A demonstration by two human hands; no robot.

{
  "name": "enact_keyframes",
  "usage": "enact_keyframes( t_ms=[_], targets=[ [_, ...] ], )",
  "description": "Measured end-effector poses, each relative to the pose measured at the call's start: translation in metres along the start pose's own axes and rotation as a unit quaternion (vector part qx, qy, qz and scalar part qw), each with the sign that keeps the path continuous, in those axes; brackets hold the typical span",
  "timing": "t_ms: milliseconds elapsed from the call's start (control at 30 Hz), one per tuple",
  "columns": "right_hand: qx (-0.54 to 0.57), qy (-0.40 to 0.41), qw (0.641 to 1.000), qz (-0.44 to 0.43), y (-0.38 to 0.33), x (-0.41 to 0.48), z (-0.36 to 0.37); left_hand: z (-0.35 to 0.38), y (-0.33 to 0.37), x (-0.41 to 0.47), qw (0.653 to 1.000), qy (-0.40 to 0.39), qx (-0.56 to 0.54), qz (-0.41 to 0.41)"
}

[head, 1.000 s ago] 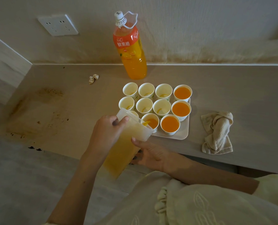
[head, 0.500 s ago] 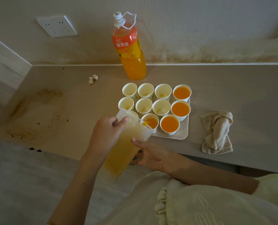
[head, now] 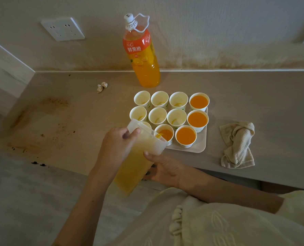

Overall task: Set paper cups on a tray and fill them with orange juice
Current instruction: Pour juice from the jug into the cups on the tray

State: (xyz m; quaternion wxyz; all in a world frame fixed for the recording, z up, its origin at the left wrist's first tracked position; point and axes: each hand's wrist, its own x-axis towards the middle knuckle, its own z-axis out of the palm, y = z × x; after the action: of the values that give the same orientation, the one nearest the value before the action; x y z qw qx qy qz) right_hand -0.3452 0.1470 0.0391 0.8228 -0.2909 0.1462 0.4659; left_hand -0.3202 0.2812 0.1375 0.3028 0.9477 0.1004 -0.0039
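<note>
while two hands tilt one pitcher, three of eleven cups brim.

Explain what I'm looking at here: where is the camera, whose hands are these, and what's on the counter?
There is no machine here. One camera worn on a person's head looks down at their bare hands. The left hand grips the top of a translucent pitcher, and the right hand holds its lower side, tipping orange juice into a paper cup on a white tray. Three full cups stand on the tray's right side; the others are not yet filled. The counter also holds a juice bottle and a crumpled cloth.
</note>
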Motion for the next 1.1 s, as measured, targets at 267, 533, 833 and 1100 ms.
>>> enact_keyframes(
  t_ms=[267,533,833,1100],
  targets=[
    [0.003,-0.003,1.000,0.001,0.000,-0.001,0.001,-0.001,0.001,-0.001,1.000,-0.002,0.001,0.002],
    [0.003,0.002,1.000,0.003,0.000,-0.003,0.003,-0.001,0.003,-0.002,1.000,0.003,0.003,-0.001],
    [0.000,0.008,1.000,0.007,-0.002,-0.006,0.005,-0.002,0.004,-0.002,1.000,0.008,0.007,0.004],
    [0.001,0.015,1.000,0.009,-0.003,-0.006,0.007,-0.003,0.010,-0.002,1.000,0.007,0.016,0.000]
  ],
)
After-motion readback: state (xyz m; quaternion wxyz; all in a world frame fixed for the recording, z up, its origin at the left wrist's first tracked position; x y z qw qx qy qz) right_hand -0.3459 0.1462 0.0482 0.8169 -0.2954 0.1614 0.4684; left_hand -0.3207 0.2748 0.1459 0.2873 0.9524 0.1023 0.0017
